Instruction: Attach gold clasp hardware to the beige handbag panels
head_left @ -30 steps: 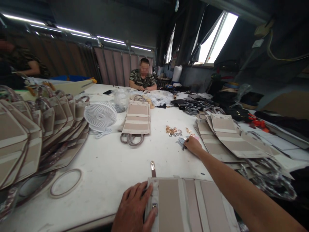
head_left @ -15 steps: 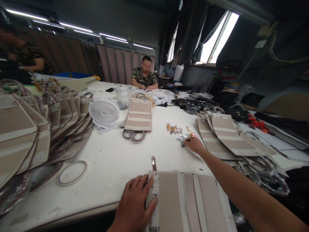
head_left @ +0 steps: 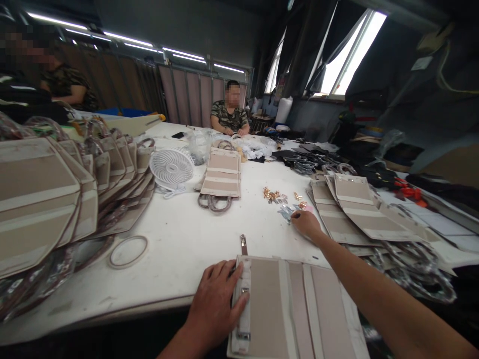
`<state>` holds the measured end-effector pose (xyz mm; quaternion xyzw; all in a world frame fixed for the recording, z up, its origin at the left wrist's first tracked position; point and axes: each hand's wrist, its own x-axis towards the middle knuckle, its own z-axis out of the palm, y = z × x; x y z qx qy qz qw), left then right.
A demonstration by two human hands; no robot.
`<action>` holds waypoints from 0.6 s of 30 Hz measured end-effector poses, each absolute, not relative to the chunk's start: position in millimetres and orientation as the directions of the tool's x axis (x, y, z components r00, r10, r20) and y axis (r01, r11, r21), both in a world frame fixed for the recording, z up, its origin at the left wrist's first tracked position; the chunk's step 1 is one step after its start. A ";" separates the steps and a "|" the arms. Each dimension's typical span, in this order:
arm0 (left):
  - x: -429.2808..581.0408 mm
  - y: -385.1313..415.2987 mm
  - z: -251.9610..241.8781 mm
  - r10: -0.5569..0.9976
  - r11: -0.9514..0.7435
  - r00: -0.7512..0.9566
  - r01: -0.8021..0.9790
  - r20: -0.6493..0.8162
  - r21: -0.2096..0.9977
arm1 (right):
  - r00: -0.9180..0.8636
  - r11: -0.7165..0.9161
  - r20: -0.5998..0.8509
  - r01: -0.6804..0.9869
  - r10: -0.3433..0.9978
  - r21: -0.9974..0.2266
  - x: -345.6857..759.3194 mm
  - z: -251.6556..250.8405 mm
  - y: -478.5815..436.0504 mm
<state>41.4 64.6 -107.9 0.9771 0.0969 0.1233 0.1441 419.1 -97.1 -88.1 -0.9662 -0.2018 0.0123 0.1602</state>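
Note:
An unfinished beige handbag body (head_left: 264, 299), lying flat with pale tape strips, is at the table's near edge. My left hand (head_left: 215, 301) grips its left edge, thumb on top beside a small metal fitting (head_left: 245, 291). A strap with a metal end (head_left: 244, 243) sticks out beyond the bag's far edge. My right hand (head_left: 307, 227) is stretched over the bag to a pile of small silver metal pieces (head_left: 285, 213), fingertips pinched together at its edge. Whatever is between those fingertips is hidden. Gold-coloured fittings (head_left: 272, 194) lie just beyond.
Stacked bag bodies (head_left: 37, 174) with wrapped handles fill the left side; another stack (head_left: 355, 209) is at right. A white fan (head_left: 172, 167), a tape roll (head_left: 128, 251) and a smaller bag stack (head_left: 221, 172) stand between. A co-worker (head_left: 230, 114) sits across the table.
The view has shifted slightly, so things appear a little to the right. My right hand stays at the silver pieces, its fingers drawn closer together. My left hand keeps hold of the bag body.

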 end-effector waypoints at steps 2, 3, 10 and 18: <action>41.3 62.3 -102.5 0.231 -0.932 0.956 0.164 0.179 0.324 | 0.913 -0.853 0.057 0.399 0.405 -0.337 416.9 -83.7 -100.7; 41.3 61.2 -100.3 0.234 -0.927 0.958 0.168 0.168 0.334 | 0.910 -0.844 0.063 0.405 0.410 -0.352 415.1 -80.7 -102.2; 42.5 58.6 -96.2 0.247 -0.909 0.959 0.180 0.138 0.376 | 0.789 -0.684 -0.060 0.489 0.611 -0.542 359.6 -43.4 -102.9; 45.7 58.7 -97.7 0.260 -0.896 0.953 0.179 0.153 0.407 | 0.391 -0.439 -0.252 0.526 0.885 -0.728 254.7 -34.2 -70.6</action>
